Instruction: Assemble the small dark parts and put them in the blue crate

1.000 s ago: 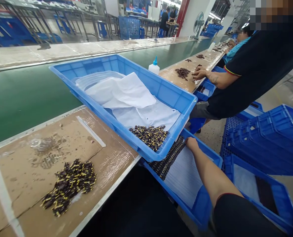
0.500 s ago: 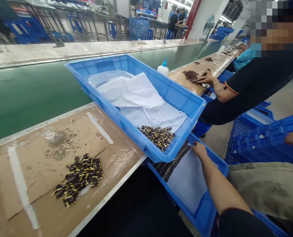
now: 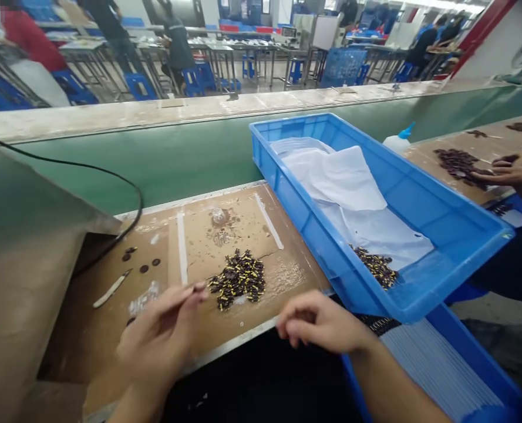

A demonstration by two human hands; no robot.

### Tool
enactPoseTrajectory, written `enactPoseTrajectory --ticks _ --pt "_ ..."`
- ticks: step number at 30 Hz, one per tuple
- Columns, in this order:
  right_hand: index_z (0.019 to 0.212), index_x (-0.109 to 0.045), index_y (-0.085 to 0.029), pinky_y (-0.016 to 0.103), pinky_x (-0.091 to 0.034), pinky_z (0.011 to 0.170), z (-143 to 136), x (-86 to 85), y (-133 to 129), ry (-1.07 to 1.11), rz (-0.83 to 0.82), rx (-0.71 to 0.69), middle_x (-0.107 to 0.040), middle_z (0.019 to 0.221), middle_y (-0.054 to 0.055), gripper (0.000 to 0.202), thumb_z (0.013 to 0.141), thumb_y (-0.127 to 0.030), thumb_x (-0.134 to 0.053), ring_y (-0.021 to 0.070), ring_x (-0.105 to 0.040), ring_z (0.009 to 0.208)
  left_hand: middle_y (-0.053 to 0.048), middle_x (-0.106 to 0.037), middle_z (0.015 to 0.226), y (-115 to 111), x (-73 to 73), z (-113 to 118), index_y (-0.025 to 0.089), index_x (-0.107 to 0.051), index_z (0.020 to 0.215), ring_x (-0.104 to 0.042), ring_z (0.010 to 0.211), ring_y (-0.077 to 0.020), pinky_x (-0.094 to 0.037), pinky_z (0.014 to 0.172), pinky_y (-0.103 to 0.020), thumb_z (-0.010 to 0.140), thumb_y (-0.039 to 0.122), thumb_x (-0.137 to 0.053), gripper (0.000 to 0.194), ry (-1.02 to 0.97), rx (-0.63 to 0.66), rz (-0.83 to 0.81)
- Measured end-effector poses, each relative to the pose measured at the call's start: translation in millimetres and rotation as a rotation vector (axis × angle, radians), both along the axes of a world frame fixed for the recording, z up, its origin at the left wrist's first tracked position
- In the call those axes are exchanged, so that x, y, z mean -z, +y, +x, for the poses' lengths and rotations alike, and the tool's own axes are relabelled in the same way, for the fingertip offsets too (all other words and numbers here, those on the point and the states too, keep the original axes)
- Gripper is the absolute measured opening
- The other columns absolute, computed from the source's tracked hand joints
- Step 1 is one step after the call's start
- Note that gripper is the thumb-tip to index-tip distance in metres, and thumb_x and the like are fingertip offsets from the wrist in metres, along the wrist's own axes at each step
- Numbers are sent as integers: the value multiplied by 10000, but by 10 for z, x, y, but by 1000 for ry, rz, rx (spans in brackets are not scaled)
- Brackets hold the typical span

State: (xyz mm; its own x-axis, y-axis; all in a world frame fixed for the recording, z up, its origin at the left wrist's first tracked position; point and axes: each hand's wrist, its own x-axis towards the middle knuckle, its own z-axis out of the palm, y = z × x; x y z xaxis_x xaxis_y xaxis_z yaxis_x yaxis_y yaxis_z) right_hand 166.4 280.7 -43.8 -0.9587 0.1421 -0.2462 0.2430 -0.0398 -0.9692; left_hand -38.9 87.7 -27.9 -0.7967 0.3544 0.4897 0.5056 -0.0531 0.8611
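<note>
My left hand [image 3: 164, 335] is over the near edge of the cardboard-topped bench, thumb and fingers pinched on a small dark piece at the fingertips. Just beyond it lies a pile of small dark brown and yellow pieces [image 3: 239, 279]. To the right, my right hand [image 3: 325, 323] hangs by the bench edge with its fingers curled; what is inside them, if anything, is hidden. Beside that hand stands a blue tub [image 3: 296, 202] holding white sheets [image 3: 353, 182] and more brown and yellow pieces [image 3: 377, 267].
A lower blue crate [image 3: 476, 364] with a striped white sheet is at the lower right. On the left are a white-handled knife [image 3: 111, 289], several dark discs [image 3: 144, 268] and a black cable [image 3: 106, 170]. A co-worker's hand [image 3: 511, 173] is at a brown pile [image 3: 457, 163].
The view has swung left. My right hand has left the sheet in the lower crate and come back to the bench edge. My left hand has come into view.
</note>
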Motion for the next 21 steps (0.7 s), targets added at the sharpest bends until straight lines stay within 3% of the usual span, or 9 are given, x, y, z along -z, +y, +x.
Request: enactPoseTrajectory --ticks 3,4,8,11,16,19,21 --pt "974 -734 -191 287 -505 784 -869 -129 125 139 575 281 -755 951 55 170 951 -294 -601 160 -676 830 -95 -750 976 442 -12 -291 162 -737 983 -719 758 -164 -625 758 -293 856 274 -746 169 -125 41 -19" --pt "979 -733 -195 294 -500 794 -1118 -144 190 113 713 292 -757 959 53 147 938 -268 -612 165 -674 828 -103 -751 969 585 -22 -408 150 -732 996 -719 763 -160 -623 772 -289 857 294 -746 201 -162 72 1" --pt "926 -751 -216 329 -507 790 -1789 -155 408 -175 1040 70 -761 936 73 136 879 -321 -678 236 -691 891 -120 -748 978 902 33 -819 133 -662 1187 -715 790 -153 -610 774 -279 847 345 -752 411 -287 47 166" --pt "807 -745 -208 343 -513 737 -1981 -154 442 -294 1121 -81 -755 862 93 177 822 -384 -736 271 -699 857 -132 -742 987 902 179 -967 110 -692 1103 -705 777 -145 -601 760 -270 840 361 -750 368 -325 -9 184" --pt "788 -729 -210 316 -502 738 -2103 -164 470 -229 1133 -197 -754 846 82 108 833 -308 -730 239 -693 856 -140 -736 976 832 326 -997 102 -690 1083 -700 798 -159 -588 750 -274 863 364 -720 343 -319 -49 123" --pt "841 -703 -185 331 -515 774 -2157 -177 633 -111 1090 -128 -749 866 83 80 887 -239 -666 219 -687 851 -132 -731 962 833 365 -1025 110 -684 1083 -687 794 -149 -577 758 -266 866 379 -716 347 -367 -40 134" --pt "864 -679 -174 330 -543 766 -2177 -154 778 -3 891 -11 -739 827 65 79 905 -235 -649 190 -694 793 -122 -728 951 842 409 -1056 118 -683 1086 -680 796 -141 -570 761 -256 856 390 -728 359 -451 -24 170"
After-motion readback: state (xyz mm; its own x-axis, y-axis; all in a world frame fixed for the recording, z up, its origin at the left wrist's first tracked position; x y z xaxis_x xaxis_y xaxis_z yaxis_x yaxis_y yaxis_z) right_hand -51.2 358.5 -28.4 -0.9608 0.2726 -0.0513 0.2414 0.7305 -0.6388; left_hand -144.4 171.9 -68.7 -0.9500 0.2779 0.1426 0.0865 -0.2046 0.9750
